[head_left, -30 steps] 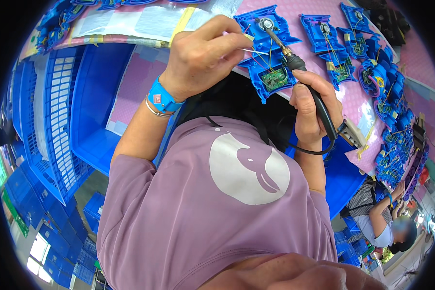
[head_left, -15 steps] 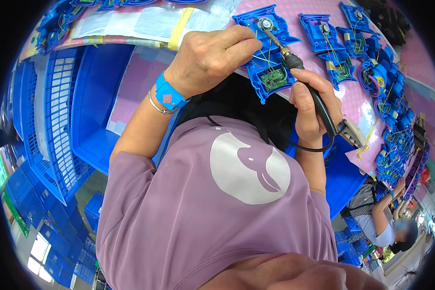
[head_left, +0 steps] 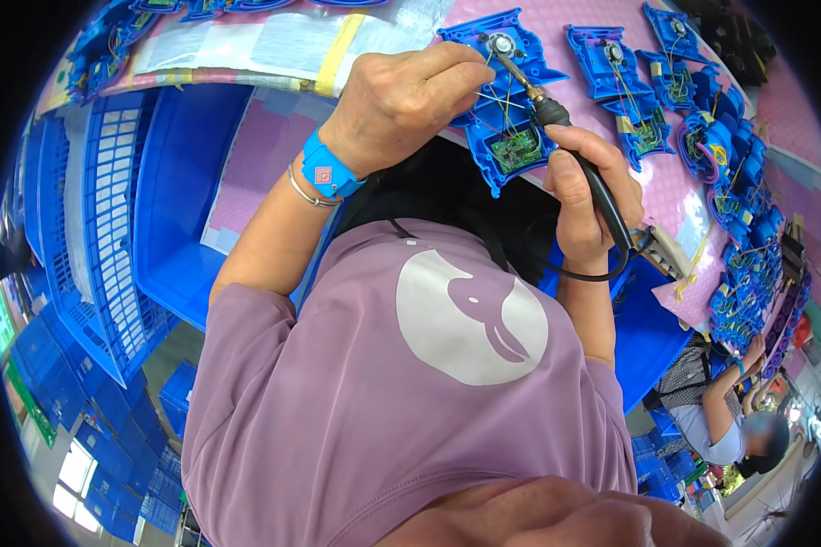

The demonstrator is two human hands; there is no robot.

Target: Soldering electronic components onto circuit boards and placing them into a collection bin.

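Left hand (head_left: 410,98), at the upper centre of the frame, pinches a thin pale wire (head_left: 491,61) beside an open blue plastic case (head_left: 540,62), which lies at upper centre with a round speaker (head_left: 501,44) and a green circuit board (head_left: 514,149). Just right of it, the right hand (head_left: 595,187) grips a soldering iron (head_left: 553,113), tip at the speaker; similar cases (head_left: 600,76) fill the upper right.
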